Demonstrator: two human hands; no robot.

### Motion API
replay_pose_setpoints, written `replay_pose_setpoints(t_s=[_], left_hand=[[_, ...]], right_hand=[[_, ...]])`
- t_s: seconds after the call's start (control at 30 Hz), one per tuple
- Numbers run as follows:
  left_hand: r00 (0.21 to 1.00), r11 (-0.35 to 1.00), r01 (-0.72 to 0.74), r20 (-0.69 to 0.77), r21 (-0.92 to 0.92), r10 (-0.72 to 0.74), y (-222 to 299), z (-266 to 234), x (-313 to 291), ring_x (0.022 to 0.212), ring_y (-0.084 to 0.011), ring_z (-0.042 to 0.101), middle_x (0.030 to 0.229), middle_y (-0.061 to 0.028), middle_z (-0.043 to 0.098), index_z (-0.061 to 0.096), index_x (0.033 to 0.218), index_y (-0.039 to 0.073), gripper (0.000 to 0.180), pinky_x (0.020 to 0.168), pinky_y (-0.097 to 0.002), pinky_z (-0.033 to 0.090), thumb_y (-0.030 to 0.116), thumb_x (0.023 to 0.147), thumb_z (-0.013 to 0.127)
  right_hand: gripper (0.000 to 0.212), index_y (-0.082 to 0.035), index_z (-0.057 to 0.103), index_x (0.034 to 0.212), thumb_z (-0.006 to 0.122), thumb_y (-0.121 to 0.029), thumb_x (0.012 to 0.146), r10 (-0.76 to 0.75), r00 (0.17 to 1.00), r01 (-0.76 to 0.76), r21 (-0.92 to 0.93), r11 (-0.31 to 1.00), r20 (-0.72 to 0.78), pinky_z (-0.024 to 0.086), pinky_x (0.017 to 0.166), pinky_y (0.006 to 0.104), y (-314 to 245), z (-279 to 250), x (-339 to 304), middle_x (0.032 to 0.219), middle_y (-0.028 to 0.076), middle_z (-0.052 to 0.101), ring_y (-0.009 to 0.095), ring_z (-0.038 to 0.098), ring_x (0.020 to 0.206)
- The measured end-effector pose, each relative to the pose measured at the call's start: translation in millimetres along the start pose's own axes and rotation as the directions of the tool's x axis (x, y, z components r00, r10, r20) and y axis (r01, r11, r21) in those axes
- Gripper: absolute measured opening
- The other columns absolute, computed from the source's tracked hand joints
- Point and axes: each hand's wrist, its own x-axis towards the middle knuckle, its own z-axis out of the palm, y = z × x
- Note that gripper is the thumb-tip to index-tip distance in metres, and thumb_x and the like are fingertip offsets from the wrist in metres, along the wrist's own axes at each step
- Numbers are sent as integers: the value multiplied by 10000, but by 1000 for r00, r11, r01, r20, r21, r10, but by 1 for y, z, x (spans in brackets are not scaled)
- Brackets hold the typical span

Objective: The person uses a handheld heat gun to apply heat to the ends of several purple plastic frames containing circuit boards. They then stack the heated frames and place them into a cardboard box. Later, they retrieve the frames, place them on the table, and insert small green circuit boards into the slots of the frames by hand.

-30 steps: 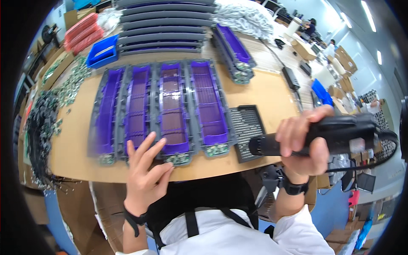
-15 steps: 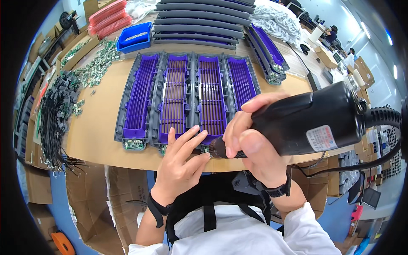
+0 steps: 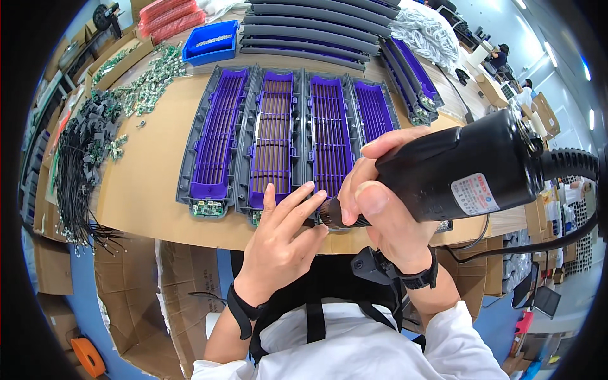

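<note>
Several long grey housings with purple slatted inserts (image 3: 217, 136) lie side by side on brown cardboard. My right hand (image 3: 396, 228) is closed around a black corded electric screwdriver (image 3: 456, 171), which lies almost level with its nose pointing left. That nose meets the near end of the third housing (image 3: 329, 126); the bit and screw are hidden. My left hand (image 3: 275, 253) rests with fingers stretched out over the near ends of the second housing (image 3: 272, 133) and the third, fingertips close to the tool's nose. A small green circuit board (image 3: 208, 208) shows in the leftmost housing's near end.
Beyond the row are stacked grey panels (image 3: 310, 31) and a blue bin (image 3: 211, 43). Loose circuit boards (image 3: 149, 79) and a bundle of black wires (image 3: 79, 171) lie left. More housings (image 3: 411, 82) and white cables (image 3: 424, 35) are at the back right. The tool's cord (image 3: 570, 163) runs right.
The view has shifted a little, so the housings sit slightly farther right and higher. Both hands and the screwdriver keep nearly the same place at the third housing's near end.
</note>
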Motion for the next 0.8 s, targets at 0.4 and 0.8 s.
replay_pose_setpoints(t_s=[0.4,0.8], left_hand=[[1000,999,28,-2,-24,-28,1,1,-2,1223,-299,536,1202,-115,614,666,753,64,50,1091,-623,238,66,741,714],[999,999,15,-30,34,-14,4,3,-1,1228,-287,536,1146,-90,625,689,792,85,50,1085,-622,244,60,755,711]], right_hand=[[423,11,455,986,777,-160,770,30,986,-27,-19,999,163,456,511,259,7,-1,11,626,75,549,145,551,525],[393,-2,467,880,800,-150,733,12,958,-27,46,999,287,457,548,232,13,-5,18,657,59,574,108,567,566]])
